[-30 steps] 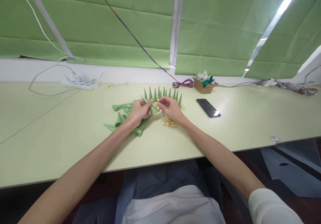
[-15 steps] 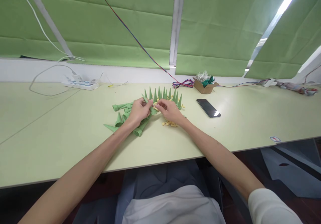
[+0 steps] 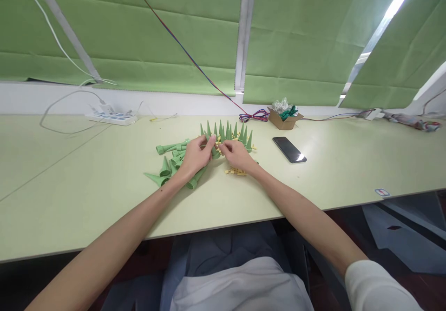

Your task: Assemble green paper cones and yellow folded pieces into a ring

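My left hand (image 3: 198,155) is closed round a green plastic cone spike (image 3: 216,154), whose wide end shows below the thumb. Right beside it, my right hand (image 3: 237,154) has its thumb and fingertips pinched together at the spike; whatever they may hold is too small to make out. Behind both hands stands a row of upright green spikes (image 3: 250,140) with small yellow pieces at their bases. Loose green spikes (image 3: 196,179) lie in a pile left of and under my left hand. A few small yellow pieces (image 3: 236,172) lie on the table below my right hand.
A black phone (image 3: 289,149) lies on the table (image 3: 313,176) to the right. Behind it are a small cardboard box (image 3: 283,122) with plastic wrap and a coiled red-blue cable (image 3: 256,115). A white power strip (image 3: 113,117) with cords sits at the back left.
My left hand has turned and shifted slightly right. The spike in it, which slanted up to the left, is now more upright and partly hidden by the thumb. My right hand has hardly moved.
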Available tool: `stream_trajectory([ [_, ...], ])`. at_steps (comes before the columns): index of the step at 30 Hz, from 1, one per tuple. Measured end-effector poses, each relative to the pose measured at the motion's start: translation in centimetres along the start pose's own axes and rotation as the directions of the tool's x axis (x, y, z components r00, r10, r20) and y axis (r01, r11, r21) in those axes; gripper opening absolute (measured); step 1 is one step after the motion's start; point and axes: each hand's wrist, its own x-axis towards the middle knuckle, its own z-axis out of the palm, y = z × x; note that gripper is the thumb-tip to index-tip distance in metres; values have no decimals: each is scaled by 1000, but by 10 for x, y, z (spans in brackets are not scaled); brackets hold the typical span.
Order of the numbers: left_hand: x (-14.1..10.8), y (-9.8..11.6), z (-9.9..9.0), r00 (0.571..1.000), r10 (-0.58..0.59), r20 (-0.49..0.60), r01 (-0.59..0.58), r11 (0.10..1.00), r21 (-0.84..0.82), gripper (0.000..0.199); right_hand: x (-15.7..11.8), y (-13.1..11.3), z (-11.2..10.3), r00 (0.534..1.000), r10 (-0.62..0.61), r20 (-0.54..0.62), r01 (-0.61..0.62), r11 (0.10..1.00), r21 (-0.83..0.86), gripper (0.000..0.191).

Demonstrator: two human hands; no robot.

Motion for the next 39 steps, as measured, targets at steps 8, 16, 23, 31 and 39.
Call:
stream_trajectory([
  [8,-2,-1,-1,994,74,78,-67,994,-89,54,2,2,0,996,75,-44,-73,996,55,43],
  [16,0,-2,-1,985,133,-111,-153,969,-195,43,3,6,1,983,119,-137,-85,969,231,42],
  [23,2,0,-3,999,39,-10,-39,997,-69,47,5,9,1,977,75,-201,-8,949,316,39],
  [31,-2,7,-3,995,60,77,-67,993,94,48,3,4,-1,984,63,-166,10,913,407,45],
  [39,2,-1,-2,972,223,75,-232,962,145,33,3,-1,-3,987,123,-99,-52,848,527,51],
])
